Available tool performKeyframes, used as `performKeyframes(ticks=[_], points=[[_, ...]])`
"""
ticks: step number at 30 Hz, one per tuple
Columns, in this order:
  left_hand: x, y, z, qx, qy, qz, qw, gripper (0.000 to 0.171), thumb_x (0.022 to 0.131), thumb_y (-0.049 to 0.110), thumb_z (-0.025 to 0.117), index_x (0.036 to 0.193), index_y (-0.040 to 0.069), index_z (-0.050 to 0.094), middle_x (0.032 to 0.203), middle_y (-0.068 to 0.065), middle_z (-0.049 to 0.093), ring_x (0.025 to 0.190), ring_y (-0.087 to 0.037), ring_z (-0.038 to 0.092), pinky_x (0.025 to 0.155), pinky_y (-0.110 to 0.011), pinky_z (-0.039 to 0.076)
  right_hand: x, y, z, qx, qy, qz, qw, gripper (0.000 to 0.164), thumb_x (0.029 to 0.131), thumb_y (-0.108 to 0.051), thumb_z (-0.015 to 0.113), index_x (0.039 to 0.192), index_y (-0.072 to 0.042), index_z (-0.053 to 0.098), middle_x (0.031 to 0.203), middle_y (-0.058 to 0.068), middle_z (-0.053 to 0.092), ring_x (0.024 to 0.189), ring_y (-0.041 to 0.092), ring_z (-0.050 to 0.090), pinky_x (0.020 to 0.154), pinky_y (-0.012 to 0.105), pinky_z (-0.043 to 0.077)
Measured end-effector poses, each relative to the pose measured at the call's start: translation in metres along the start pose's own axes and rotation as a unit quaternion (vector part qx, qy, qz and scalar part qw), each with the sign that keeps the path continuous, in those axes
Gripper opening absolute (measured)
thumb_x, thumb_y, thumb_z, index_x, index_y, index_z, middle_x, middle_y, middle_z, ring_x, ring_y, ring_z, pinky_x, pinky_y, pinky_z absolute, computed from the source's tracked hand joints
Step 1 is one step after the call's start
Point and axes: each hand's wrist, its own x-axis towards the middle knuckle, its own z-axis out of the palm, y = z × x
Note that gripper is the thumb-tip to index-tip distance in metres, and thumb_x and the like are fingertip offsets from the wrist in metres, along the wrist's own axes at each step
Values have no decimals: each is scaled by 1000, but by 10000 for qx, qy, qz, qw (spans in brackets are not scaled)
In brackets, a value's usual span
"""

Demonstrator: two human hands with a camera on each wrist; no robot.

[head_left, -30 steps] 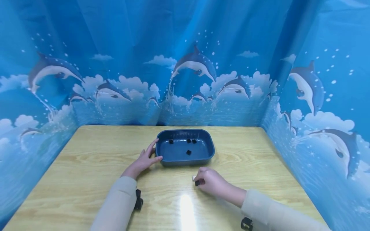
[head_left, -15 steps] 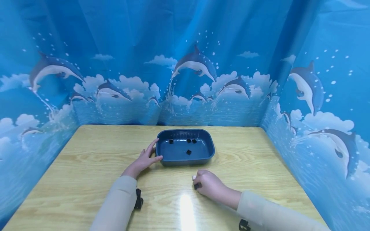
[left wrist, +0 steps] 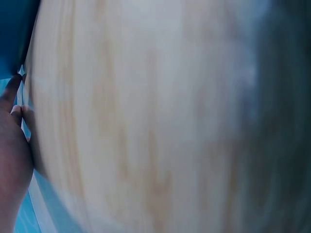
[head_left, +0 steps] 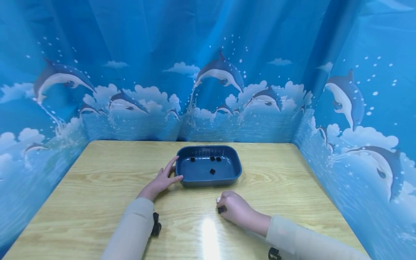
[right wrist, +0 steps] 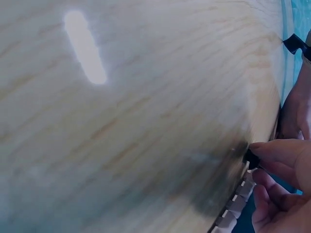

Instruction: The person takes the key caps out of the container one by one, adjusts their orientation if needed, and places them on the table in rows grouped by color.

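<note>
Between the thumb and fingers of my right hand (head_left: 238,209) is a small black cube (right wrist: 251,158), low over the wooden table. A row of small white blocks (right wrist: 235,206) with dark parts between them runs past those fingertips in the right wrist view. Only one white end (head_left: 218,200) shows in the head view, as the hand hides the rest. My left hand (head_left: 160,183) rests with spread fingers against the left side of a dark blue basin (head_left: 208,183). Inside the basin lie several small black cubes (head_left: 212,171).
The wooden table (head_left: 107,187) reaches back to a blue dolphin-print curtain (head_left: 156,72), which also hangs along both sides. A bright light reflection lies on the tabletop in front of me. Dark wrist devices (head_left: 156,224) sit on both sleeves.
My right hand has shifted slightly down and left with the black cube, then stayed almost still. The left hand and the basin have not visibly moved.
</note>
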Motion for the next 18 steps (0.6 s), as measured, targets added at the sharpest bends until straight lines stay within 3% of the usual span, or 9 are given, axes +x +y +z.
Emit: performKeyframes(ticks=[6, 12, 18], points=[[0, -1, 0, 32, -10, 12, 10000, 85, 93, 48, 61, 155, 42, 3, 158, -19, 19, 141, -50, -15, 103, -74, -9, 1, 1, -13, 119, 212, -134, 9996, 24, 70, -2, 81, 93, -9, 77, 87, -5, 63, 82, 10, 57, 76, 25, 53], [2, -3, 1, 36, -14, -7, 10000, 86, 92, 51, 61, 155, 43, 3, 159, -18, 19, 141, -50, -16, 102, -74, -10, 5, -3, -38, 215, 258, -68, 9994, 16, 79, -15, 81, 93, -8, 77, 85, -4, 61, 82, 11, 54, 73, 27, 51], [2, -3, 1, 53, -3, -8, 10000, 85, 92, 50, 61, 155, 43, 3, 158, -19, 20, 141, -50, -15, 103, -74, -10, 18, -6, -62, 1, 180, 3, 9998, 22, 77, -13, 83, 98, -10, 76, 87, -7, 60, 86, 14, 58, 76, 29, 53]])
